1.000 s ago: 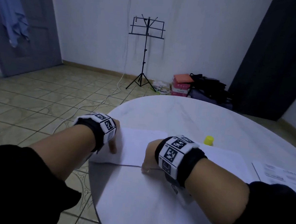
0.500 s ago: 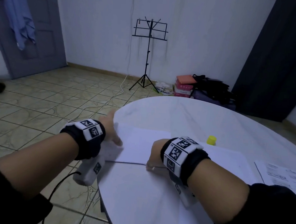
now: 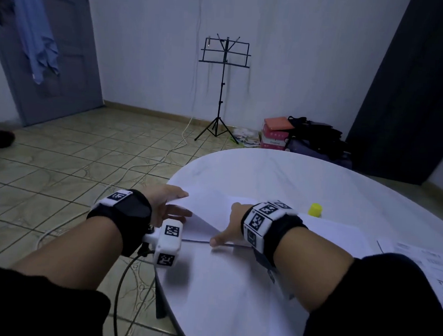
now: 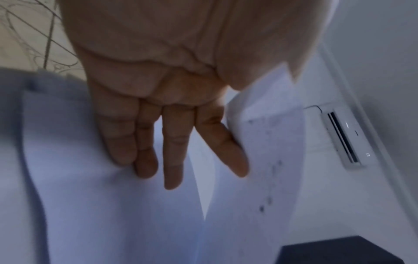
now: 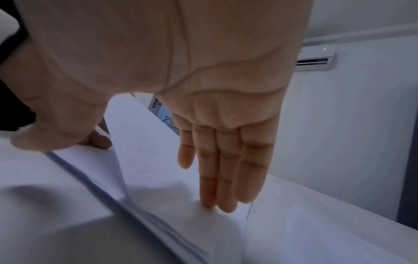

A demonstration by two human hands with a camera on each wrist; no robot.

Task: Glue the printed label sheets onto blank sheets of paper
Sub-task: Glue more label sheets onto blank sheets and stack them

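A round white table (image 3: 280, 177) fills the near right of the scene. On its left part lies a white sheet of paper (image 3: 212, 206), and the left edge of that sheet is lifted off the table. The left hand (image 3: 164, 203) holds this raised edge: the thumb lies on top and the straight fingers (image 4: 172, 142) reach underneath, so the edge is pinched between them. In the left wrist view, faint print shows through the lifted part. The right hand (image 3: 230, 227) presses flat on the same sheet, near its near edge, with straight fingers (image 5: 222, 169) held close together and the thumb spread out to the left. Just to the right lies a second white sheet (image 3: 336, 233), and a yellow cap (image 3: 315, 209) stands at its far edge. Printed sheets (image 3: 423, 263) lie at the table's right edge. A music stand (image 3: 222, 89) stands by the far wall.
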